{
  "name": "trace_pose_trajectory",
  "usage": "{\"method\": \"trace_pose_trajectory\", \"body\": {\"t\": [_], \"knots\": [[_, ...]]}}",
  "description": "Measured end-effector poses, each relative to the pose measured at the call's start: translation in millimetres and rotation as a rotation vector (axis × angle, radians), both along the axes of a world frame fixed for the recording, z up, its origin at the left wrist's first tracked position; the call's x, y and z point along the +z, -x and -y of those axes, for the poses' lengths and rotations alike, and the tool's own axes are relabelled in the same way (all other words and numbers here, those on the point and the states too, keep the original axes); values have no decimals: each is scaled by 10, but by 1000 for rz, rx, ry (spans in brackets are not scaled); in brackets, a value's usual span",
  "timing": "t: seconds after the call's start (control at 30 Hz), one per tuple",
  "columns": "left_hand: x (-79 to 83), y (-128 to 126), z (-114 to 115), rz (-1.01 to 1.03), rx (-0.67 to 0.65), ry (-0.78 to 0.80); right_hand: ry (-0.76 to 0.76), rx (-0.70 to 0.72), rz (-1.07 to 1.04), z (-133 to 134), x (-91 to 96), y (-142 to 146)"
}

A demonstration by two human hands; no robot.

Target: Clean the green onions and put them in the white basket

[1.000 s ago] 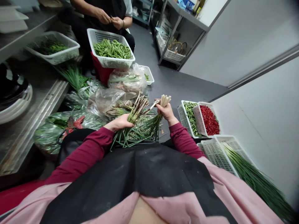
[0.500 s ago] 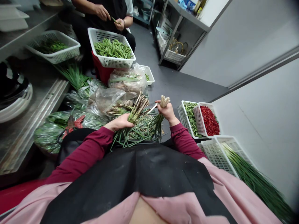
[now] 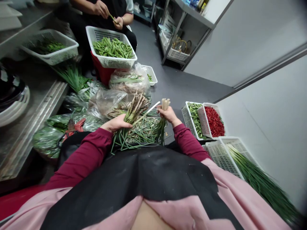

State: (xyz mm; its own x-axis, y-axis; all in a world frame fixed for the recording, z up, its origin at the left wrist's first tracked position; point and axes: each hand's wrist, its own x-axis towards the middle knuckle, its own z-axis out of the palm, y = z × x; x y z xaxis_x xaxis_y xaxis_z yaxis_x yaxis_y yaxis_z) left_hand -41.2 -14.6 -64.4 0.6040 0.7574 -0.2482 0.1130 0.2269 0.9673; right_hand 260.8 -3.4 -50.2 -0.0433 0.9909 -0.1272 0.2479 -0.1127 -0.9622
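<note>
My left hand [image 3: 118, 123] is closed round a bunch of unpeeled green onions [image 3: 137, 107], whose brownish root ends point up and away. One green onion with a clean white stalk [image 3: 153, 108] slants out of that bunch toward the right. A smaller bunch of cleaned green onions [image 3: 165, 103] is gripped upright in my right hand [image 3: 168, 114], white ends up and green leaves hanging down. The white stalk's tip lies close to the right fingers; whether they touch it I cannot tell. Below both hands lies a heap of loose leaves and trimmings [image 3: 144, 131].
Across from me a co-worker's hands [image 3: 102, 9] hold a green pod behind a white basket of green pods [image 3: 114, 48]. At right stand baskets of red chillies [image 3: 211, 121], green pods [image 3: 195, 116] and long green onions [image 3: 251, 172]. A plastic bag [image 3: 129, 80] lies ahead; a metal shelf edge [image 3: 35, 127] runs left.
The single white-stalked green onion now shows longer between my hands, and the right fingers have drawn back from its lower part. Both hands shifted slightly left with the view.
</note>
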Motion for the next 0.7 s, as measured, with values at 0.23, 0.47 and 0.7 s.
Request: {"method": "trace_pose_trajectory", "body": {"t": [0.23,0.47,0.7], "knots": [[-13,-10,-17,50,56,68,165,-93,-193,155,-190,311],[-103,-168,-12,100,-6,77,90,-136,-471,130,133,615],[-175,-196,-124,333,223,178,-38,-429,-356,-4,243,352]]}}
